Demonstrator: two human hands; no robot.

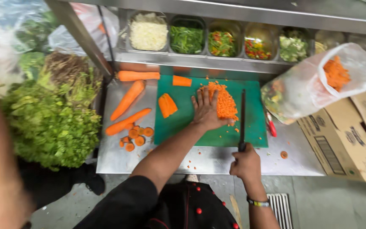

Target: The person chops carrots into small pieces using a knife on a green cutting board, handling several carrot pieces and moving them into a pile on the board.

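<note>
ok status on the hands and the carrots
Left hand flat against diced carrot pile. Right hand gripping knife, blade beside pile. Green board otherwise unobstructed.

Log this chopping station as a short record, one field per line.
left hand: flat on the green cutting board, against the pile of diced carrot
right hand: grips the knife, blade lying beside the pile
on board: two carrot chunks
left of board: whole peeled carrots, carrot end slices
behind: row of metal tubs of chopped vegetables
</note>
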